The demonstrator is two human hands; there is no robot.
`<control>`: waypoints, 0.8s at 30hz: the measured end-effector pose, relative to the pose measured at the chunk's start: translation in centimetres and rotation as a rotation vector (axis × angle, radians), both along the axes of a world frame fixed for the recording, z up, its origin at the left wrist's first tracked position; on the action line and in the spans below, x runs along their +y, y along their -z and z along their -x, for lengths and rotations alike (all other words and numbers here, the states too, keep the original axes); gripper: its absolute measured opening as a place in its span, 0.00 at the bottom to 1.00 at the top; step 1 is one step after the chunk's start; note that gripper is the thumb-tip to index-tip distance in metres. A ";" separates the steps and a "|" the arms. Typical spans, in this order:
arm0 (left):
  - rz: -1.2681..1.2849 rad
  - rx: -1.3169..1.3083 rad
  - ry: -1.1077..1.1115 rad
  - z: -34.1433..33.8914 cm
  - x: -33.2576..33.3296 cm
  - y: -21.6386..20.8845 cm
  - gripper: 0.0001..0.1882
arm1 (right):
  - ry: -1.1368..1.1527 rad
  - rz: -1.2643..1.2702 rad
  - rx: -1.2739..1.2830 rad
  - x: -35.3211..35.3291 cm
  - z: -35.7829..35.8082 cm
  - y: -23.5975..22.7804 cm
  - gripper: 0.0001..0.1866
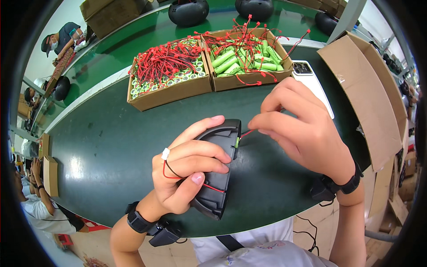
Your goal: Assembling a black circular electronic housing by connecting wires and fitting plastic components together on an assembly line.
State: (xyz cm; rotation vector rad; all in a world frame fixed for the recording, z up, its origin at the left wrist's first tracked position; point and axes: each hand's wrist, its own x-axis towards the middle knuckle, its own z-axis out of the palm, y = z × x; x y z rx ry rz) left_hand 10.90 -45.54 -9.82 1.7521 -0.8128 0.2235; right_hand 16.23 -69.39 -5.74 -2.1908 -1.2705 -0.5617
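Note:
My left hand (189,162) is closed around a black plastic half-round shell (215,135), tilted with its hollow side showing. A thin red and black wire with a white plug (166,153) comes out by the fingers and loops over them. At the shell's right edge a small green piece (237,142) shows, most of it hidden inside. From there a red wire (247,132) runs to the fingertips of my right hand (302,122), which pinch it. Black straps with small boxes sit on both wrists.
Behind stand a cardboard box (173,99) of green cells topped with red-plugged wires and another box (222,83) of loose green cells. A white phone (315,89) lies beside them, near a large open carton (362,95). Black round housings (189,13) sit farther back. Other people are at left.

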 end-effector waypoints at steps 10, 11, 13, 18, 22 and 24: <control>-0.074 -0.101 0.091 -0.5 -0.4 -0.6 0.16 | -0.156 0.105 -0.029 0.8 2.0 -0.7 0.09; -0.052 -0.087 0.066 -0.4 -0.9 -0.9 0.18 | -0.168 0.039 -0.024 1.0 2.3 -0.6 0.08; -0.033 -0.068 0.036 -0.1 -1.1 -1.2 0.19 | -0.164 -0.019 0.014 1.1 2.4 -0.9 0.08; -0.227 -0.093 0.161 -0.3 -0.7 -1.4 0.23 | -0.268 -0.127 0.176 1.0 2.1 -0.7 0.10; -0.174 -0.110 0.170 0.3 -0.9 -1.3 0.22 | -0.320 -0.195 0.348 1.0 1.3 -0.9 0.19; -0.256 -0.041 0.123 0.8 -0.7 -1.6 0.21 | -0.328 -0.273 0.549 0.9 0.7 -1.1 0.30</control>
